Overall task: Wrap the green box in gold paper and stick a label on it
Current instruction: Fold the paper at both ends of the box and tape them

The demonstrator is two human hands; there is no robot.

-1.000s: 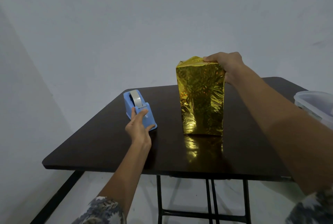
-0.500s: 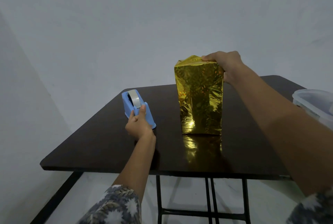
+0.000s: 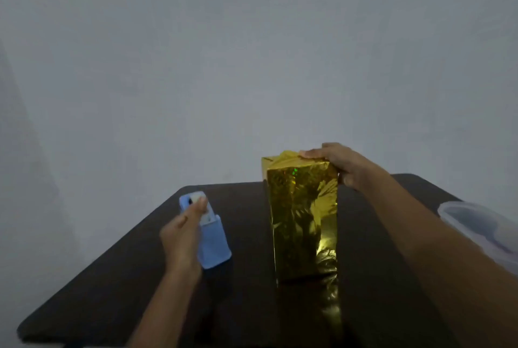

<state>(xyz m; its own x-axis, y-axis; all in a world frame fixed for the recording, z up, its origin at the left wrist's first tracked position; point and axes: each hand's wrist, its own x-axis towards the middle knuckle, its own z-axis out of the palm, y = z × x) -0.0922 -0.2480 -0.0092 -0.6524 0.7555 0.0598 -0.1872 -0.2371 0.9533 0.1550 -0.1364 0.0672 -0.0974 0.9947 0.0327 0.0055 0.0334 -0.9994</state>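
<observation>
One gold-wrapped box (image 3: 302, 221) stands upright on the dark bench (image 3: 112, 291), with one blue tape dispenser (image 3: 214, 246) to its left, one clear plastic tub (image 3: 482, 224) well to its right, and two hands in view. The right hand (image 3: 342, 162) grips the box's top right corner, fingers curled over the folded top; the blurred left hand (image 3: 180, 235), left of the box, lies nearly straight-fingered against the dispenser, fingertips at the tape roll, grasping nothing visible

Left hand (image 3: 182, 235) blurred at tape dispenser (image 3: 214, 246), tub (image 3: 482, 224) cut by right edge, box hidden under gold paper (image 3: 302, 221)
</observation>
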